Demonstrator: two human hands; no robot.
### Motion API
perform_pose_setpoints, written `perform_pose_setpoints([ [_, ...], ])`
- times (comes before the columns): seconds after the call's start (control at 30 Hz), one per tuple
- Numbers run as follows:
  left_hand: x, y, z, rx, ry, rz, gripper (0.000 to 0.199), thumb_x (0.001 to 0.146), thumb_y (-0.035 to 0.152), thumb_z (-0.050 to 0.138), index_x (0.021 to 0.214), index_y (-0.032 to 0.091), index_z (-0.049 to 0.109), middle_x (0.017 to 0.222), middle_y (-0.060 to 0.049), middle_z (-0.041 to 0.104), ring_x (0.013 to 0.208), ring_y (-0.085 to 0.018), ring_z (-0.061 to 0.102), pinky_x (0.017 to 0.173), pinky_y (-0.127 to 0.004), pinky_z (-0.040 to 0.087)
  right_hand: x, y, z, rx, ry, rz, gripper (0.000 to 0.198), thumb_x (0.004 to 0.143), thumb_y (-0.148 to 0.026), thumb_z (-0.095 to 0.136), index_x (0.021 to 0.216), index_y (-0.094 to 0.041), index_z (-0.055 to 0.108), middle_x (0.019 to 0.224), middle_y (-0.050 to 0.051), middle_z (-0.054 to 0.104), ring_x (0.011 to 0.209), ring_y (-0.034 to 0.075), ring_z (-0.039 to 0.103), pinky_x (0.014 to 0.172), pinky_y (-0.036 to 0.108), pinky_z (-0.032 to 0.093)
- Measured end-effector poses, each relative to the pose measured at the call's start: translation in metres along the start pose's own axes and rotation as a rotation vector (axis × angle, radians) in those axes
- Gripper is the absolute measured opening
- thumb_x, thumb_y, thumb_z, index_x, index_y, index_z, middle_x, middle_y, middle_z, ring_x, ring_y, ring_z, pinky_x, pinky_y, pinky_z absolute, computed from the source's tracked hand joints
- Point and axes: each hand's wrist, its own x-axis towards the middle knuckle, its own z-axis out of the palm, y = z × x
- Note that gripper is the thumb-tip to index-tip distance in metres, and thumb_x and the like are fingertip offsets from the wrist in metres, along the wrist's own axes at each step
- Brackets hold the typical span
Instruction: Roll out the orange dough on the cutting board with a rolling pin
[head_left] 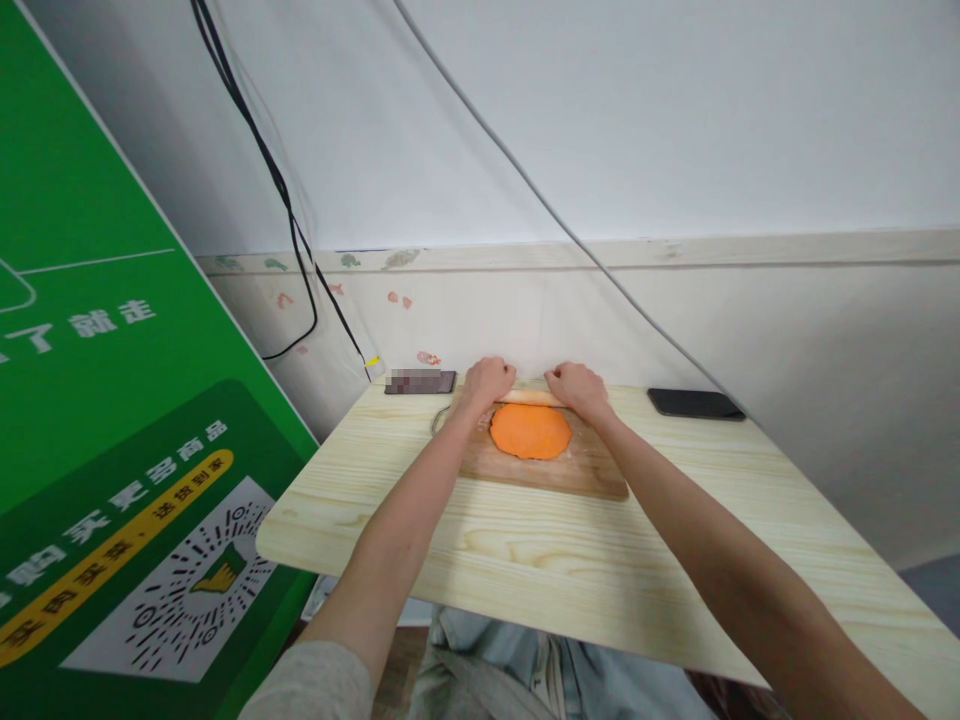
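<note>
A wooden rolling pin (531,398) lies crosswise at the far edge of a flat orange sheet of dough (530,432). My left hand (489,382) is closed around the pin's left end, and my right hand (579,387) grips its right end. Under the dough is a wooden cutting board (551,480) with a metal handle at its left side. The sheet is roughly oval with a slightly uneven rim. Both ends of the pin are hidden by my fingers.
A black phone (696,404) lies at the right of the pale wooden table (495,560). Another dark flat device (420,383), partly blurred, is at the back left. A large green sign (112,400) leans at the left. Cables (289,210) hang along the wall.
</note>
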Motion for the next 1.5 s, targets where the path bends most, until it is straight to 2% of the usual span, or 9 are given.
perform_pose_setpoints([
  [0.4, 0.005, -0.002, 0.003, -0.001, -0.027, 0.018, 0.050, 0.109, 0.039, 0.042, 0.125, 0.014, 0.082, 0.128, -0.021, 0.081, 0.123, -0.028, 0.077, 0.103, -0.035, 0.057, 0.004, 0.001, 0.001, -0.006, -0.003, 0.008, 0.051, 0.106, -0.038, 0.046, 0.133, -0.013, 0.081, 0.134, 0.023, 0.079, 0.125, 0.032, 0.076, 0.099, 0.036, 0.056],
  [0.73, -0.005, 0.000, -0.002, 0.017, -0.069, 0.039, 0.052, 0.109, 0.041, 0.040, 0.125, 0.016, 0.083, 0.132, -0.020, 0.080, 0.124, -0.028, 0.076, 0.104, -0.034, 0.056, 0.003, 0.006, 0.004, -0.010, -0.011, -0.027, 0.045, 0.103, -0.033, 0.052, 0.133, -0.018, 0.082, 0.133, 0.018, 0.080, 0.123, 0.030, 0.076, 0.097, 0.033, 0.055],
  [0.9, -0.013, 0.001, -0.006, 0.019, -0.082, 0.061, 0.052, 0.109, 0.041, 0.039, 0.125, 0.017, 0.083, 0.132, -0.019, 0.080, 0.123, -0.029, 0.077, 0.103, -0.036, 0.057, -0.001, 0.008, 0.004, -0.046, 0.002, -0.064, 0.047, 0.103, -0.034, 0.049, 0.132, -0.017, 0.082, 0.134, 0.019, 0.079, 0.129, 0.032, 0.070, 0.102, 0.038, 0.053],
  [1.07, -0.020, -0.001, -0.004, 0.019, -0.054, 0.075, 0.055, 0.109, 0.041, 0.036, 0.124, 0.017, 0.083, 0.130, -0.019, 0.081, 0.124, -0.029, 0.076, 0.102, -0.037, 0.057, -0.007, 0.007, 0.004, -0.073, 0.015, -0.122, 0.050, 0.106, -0.036, 0.045, 0.136, -0.017, 0.079, 0.146, 0.019, 0.073, 0.139, 0.034, 0.060, 0.112, 0.047, 0.047],
  [1.23, -0.022, -0.002, -0.002, 0.033, -0.068, 0.073, 0.056, 0.110, 0.044, 0.035, 0.123, 0.019, 0.083, 0.129, -0.018, 0.081, 0.124, -0.029, 0.076, 0.103, -0.037, 0.056, -0.016, 0.006, 0.003, -0.113, 0.036, -0.133, 0.052, 0.109, -0.040, 0.040, 0.139, -0.017, 0.077, 0.148, 0.020, 0.070, 0.138, 0.035, 0.059, 0.110, 0.048, 0.046],
  [1.5, -0.037, -0.002, 0.000, 0.101, -0.013, 0.123, 0.057, 0.112, 0.043, 0.032, 0.126, 0.018, 0.081, 0.134, -0.017, 0.078, 0.128, -0.031, 0.071, 0.108, -0.042, 0.055, -0.027, 0.004, 0.003, -0.153, 0.044, -0.140, 0.055, 0.111, -0.042, 0.037, 0.139, -0.016, 0.076, 0.145, 0.022, 0.070, 0.136, 0.036, 0.059, 0.109, 0.047, 0.045],
])
